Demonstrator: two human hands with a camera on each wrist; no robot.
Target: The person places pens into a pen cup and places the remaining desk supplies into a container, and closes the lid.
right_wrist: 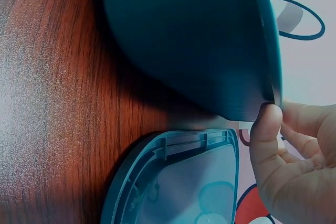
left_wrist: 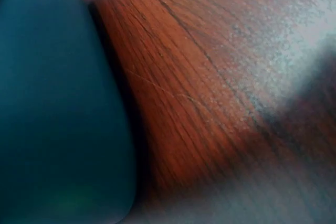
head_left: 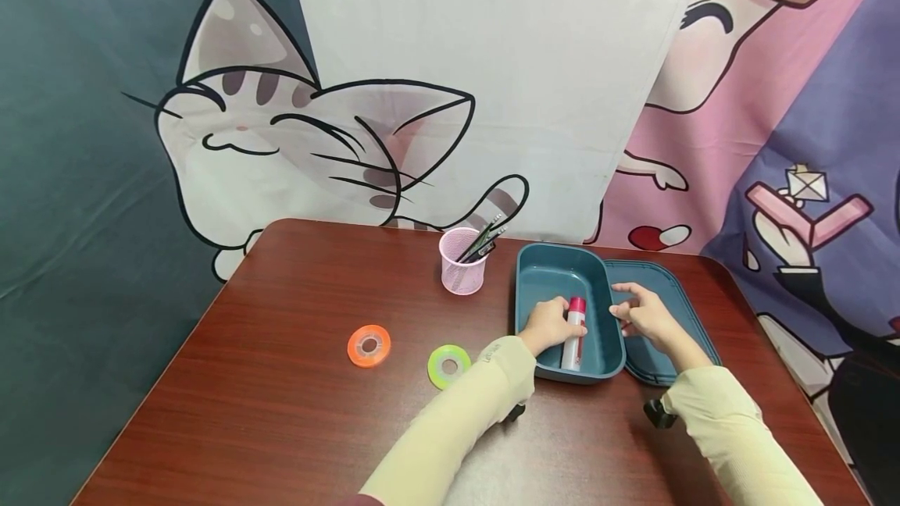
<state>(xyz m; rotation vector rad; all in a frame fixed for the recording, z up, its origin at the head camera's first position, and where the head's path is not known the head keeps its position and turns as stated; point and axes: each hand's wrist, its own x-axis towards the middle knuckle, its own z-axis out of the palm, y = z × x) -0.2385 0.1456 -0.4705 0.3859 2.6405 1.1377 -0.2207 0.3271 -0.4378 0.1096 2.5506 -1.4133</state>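
Inside a dark teal plastic box point(head_left: 551, 279), a white glue stick point(head_left: 573, 354) with a red cap lies along the floor. My left hand point(head_left: 547, 325) reaches over the near left rim and grips the glue stick between thumb and fingers. At the box's right side, my right hand point(head_left: 643, 312) pinches the rim, its thumb point(right_wrist: 268, 121) outside the wall and fingers beyond the edge. The left wrist view catches only the box's outer wall point(left_wrist: 58, 103) and tabletop; the left hand is hidden there.
Beside the box on the right lies its teal lid point(head_left: 661, 287). A pink mesh cup point(head_left: 462, 276) with pens stands behind and left. Orange tape roll point(head_left: 357, 354) and green tape roll point(head_left: 437, 379) lie left on the brown table point(head_left: 281, 428). A printed cloth point(head_left: 492, 22) hangs behind.
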